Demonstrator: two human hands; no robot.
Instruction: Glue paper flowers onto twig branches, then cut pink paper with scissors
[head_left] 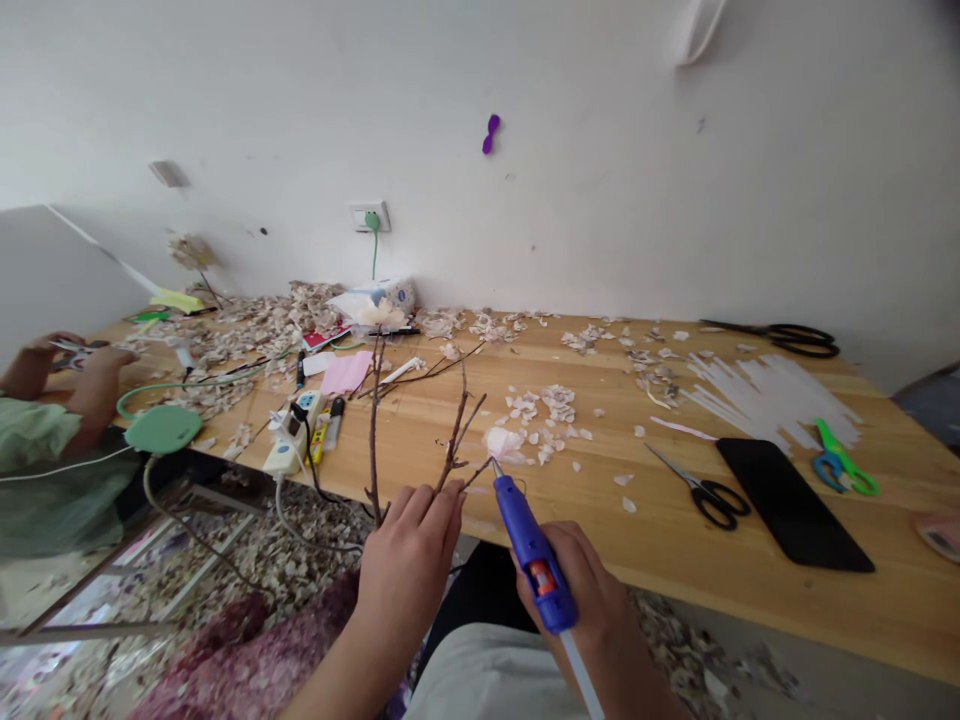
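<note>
Glue gun (534, 555) nozzle meets twig's (452, 445) pink blossom (501, 441)

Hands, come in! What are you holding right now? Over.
Left hand grips thin brown twig. Right hand holds blue glue gun, nozzle at pale paper blossom. Nothing between.

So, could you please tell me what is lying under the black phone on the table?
The black phone lies flat on the wooden table. Its far end overlaps the white strips fanned out there. How far the strips run beneath it cannot be seen.
</note>
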